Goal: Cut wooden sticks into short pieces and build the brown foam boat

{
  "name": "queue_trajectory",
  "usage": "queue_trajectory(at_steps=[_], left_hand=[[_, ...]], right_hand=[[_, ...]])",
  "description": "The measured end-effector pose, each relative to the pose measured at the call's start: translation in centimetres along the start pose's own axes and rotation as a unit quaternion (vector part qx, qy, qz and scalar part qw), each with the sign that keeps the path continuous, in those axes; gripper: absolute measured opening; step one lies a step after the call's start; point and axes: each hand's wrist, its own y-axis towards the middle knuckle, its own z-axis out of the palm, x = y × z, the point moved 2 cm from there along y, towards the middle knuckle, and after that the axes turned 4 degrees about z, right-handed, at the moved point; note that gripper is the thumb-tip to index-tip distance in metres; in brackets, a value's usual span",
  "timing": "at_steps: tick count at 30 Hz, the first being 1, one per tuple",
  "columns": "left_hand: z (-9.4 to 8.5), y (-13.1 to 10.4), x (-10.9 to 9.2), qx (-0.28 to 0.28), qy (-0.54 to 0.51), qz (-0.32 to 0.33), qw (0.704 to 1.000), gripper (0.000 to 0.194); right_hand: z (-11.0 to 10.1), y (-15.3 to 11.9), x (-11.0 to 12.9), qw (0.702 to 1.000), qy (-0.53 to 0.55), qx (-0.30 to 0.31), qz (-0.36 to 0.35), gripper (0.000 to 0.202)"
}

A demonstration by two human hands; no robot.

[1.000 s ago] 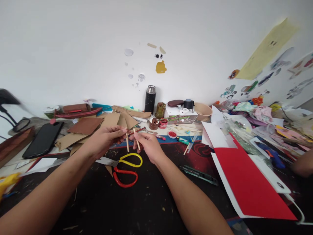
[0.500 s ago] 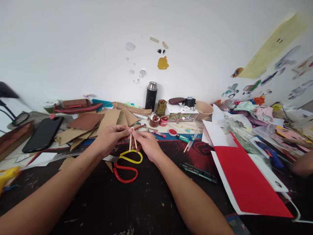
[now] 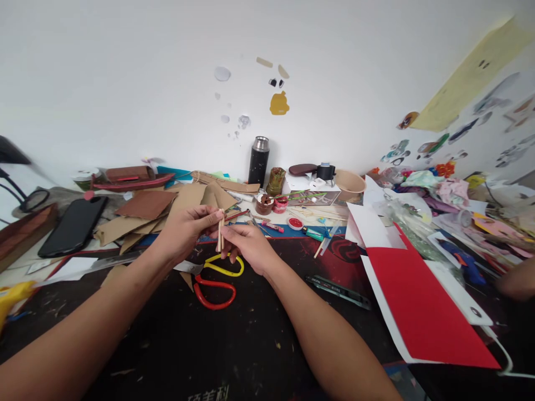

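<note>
Two short, pale wooden sticks (image 3: 220,236) stand nearly upright and close together between my hands, above the dark mat. My left hand (image 3: 193,227) pinches them near the top with thumb and fingers. From the other side, my right hand (image 3: 247,243) has its thumb and fingers closed on them lower down. Just beneath my hands lie scissors (image 3: 215,303) with one red and one yellow handle loop, the blades pointing left. A utility knife (image 3: 338,292) rests on the mat to the right of my right forearm.
Brown cardboard pieces (image 3: 137,223) and a black phone (image 3: 73,225) lie on the left. A black flask (image 3: 259,161) stands by the wall, near small paint pots (image 3: 264,205). Red card (image 3: 426,306) and a blue glue gun (image 3: 470,267) are on the right, where another person's arm (image 3: 516,281) shows.
The two sticks, spread apart at the bottom in an upside-down V before, now stand side by side. My hands have shifted slightly left, and the right-hand grip sits lower on the sticks.
</note>
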Motion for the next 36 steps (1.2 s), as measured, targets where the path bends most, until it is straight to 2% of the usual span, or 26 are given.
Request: queue_trajectory(at_steps=[9, 15, 19, 29, 36], left_hand=[[0.2, -0.2, -0.1, 0.017, -0.014, 0.008, 1.0, 0.049], [-0.1, -0.2, -0.5, -0.015, 0.025, -0.008, 1.0, 0.05], [-0.2, -0.4, -0.9, 0.015, 0.072, -0.025, 0.997, 0.049], [0.6, -0.7, -1.8, 0.01, 0.121, 0.017, 0.992, 0.044], [0.3, -0.6, -1.5, -0.001, 0.141, 0.026, 0.99, 0.048]], right_hand=[[0.1, -0.1, 0.1, 1.0, 0.004, 0.023, -0.011, 0.047], [0.1, -0.1, 0.2, 1.0, 0.001, 0.012, -0.01, 0.047], [0.1, 0.0, 0.0, 1.0, 0.008, 0.01, -0.006, 0.048], [0.0, 0.3, -0.2, 0.999, -0.028, 0.003, -0.024, 0.049], [-0.1, 0.5, -0.5, 0.998, -0.067, -0.015, -0.017, 0.043]])
